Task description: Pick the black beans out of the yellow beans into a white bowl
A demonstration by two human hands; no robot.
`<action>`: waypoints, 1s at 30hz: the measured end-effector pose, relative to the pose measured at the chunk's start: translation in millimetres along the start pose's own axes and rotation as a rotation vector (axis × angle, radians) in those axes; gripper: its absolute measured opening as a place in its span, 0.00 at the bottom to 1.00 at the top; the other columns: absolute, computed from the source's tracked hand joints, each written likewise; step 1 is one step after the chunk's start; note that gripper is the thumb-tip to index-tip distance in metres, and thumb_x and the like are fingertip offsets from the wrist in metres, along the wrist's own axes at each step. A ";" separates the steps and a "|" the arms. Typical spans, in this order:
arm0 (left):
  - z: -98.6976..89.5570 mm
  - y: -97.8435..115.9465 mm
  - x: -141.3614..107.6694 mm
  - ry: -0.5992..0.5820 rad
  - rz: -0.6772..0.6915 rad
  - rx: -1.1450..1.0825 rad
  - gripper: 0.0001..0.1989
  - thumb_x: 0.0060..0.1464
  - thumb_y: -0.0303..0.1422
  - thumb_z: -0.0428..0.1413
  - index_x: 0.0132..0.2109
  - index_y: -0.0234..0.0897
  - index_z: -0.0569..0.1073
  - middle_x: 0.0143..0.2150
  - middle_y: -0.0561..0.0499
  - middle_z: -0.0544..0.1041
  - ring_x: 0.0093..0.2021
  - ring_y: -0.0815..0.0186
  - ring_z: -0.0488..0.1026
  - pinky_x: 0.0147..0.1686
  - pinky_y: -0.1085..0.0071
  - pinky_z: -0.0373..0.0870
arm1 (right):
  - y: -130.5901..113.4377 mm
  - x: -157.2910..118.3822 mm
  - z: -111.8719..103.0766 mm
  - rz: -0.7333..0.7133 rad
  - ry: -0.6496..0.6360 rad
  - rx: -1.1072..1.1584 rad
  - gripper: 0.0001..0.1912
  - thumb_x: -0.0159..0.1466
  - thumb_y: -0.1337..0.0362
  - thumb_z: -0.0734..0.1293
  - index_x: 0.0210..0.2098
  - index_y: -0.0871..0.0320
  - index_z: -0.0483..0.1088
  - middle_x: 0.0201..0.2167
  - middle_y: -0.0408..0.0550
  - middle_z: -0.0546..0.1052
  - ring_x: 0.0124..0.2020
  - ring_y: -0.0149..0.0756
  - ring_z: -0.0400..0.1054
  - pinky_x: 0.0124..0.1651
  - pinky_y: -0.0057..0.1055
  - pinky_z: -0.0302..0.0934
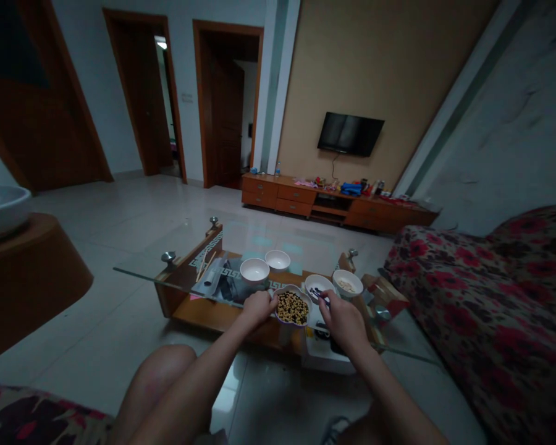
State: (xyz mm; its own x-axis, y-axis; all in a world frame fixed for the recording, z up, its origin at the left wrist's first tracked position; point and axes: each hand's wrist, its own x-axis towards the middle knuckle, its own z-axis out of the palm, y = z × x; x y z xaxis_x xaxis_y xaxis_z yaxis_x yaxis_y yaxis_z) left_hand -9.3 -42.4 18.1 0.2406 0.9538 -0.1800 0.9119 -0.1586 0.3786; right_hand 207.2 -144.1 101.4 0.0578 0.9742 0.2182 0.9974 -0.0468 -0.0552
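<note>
Glass tabletop (139,272) — left hand (258,310) touching a bean-filled bowl (293,308).

Wall-mounted television (350,133) above a low wooden cabinet (296,195), its small clutter (349,186) too dim to tell apart.
</note>
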 end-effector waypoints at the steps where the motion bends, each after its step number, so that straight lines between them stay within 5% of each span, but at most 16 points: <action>1: 0.0 0.8 1.9 -0.001 -0.006 0.000 0.29 0.67 0.46 0.41 0.45 0.33 0.82 0.45 0.36 0.83 0.48 0.50 0.81 0.45 0.62 0.74 | 3.2 -7.3 -2.0 -0.007 -0.004 0.016 0.14 0.74 0.59 0.58 0.49 0.55 0.72 0.36 0.51 0.83 0.39 0.41 0.78 0.37 0.29 0.58; 8: -4.6 2.8 12.8 0.010 -0.002 0.018 0.29 0.68 0.46 0.41 0.47 0.31 0.82 0.48 0.35 0.83 0.50 0.50 0.80 0.47 0.63 0.74 | 39.9 -68.2 16.4 0.108 -0.053 0.226 0.14 0.72 0.57 0.58 0.46 0.54 0.72 0.35 0.49 0.83 0.37 0.42 0.79 0.37 0.31 0.61; 13: -4.0 3.0 17.8 0.013 -0.015 0.022 0.29 0.69 0.46 0.42 0.49 0.28 0.81 0.49 0.32 0.82 0.51 0.50 0.80 0.48 0.65 0.73 | 51.5 -83.4 35.5 0.197 -0.056 0.382 0.14 0.70 0.55 0.58 0.44 0.53 0.72 0.37 0.49 0.83 0.38 0.43 0.78 0.38 0.32 0.63; 22: -17.4 2.2 2.1 0.088 -0.047 0.059 0.33 0.71 0.46 0.37 0.50 0.26 0.80 0.51 0.30 0.81 0.53 0.48 0.79 0.52 0.62 0.71 | 20.0 -72.6 40.6 0.205 -0.076 0.420 0.11 0.70 0.60 0.59 0.44 0.54 0.72 0.38 0.50 0.82 0.41 0.41 0.78 0.39 0.29 0.61; 30: -42.0 -24.7 -22.8 0.077 -0.075 0.159 0.35 0.72 0.45 0.34 0.51 0.25 0.79 0.51 0.28 0.80 0.53 0.49 0.78 0.52 0.61 0.71 | -12.8 -57.4 46.5 0.198 -0.075 0.458 0.12 0.72 0.61 0.57 0.44 0.57 0.71 0.37 0.52 0.82 0.41 0.41 0.77 0.40 0.29 0.59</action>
State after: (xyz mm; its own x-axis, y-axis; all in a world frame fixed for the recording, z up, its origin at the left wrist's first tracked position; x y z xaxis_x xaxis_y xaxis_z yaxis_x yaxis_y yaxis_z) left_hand -51.2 -49.5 51.0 0.1496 0.9802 -0.1301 0.9688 -0.1190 0.2176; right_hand 189.1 -189.1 44.3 0.2240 0.9704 0.0903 0.8452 -0.1473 -0.5138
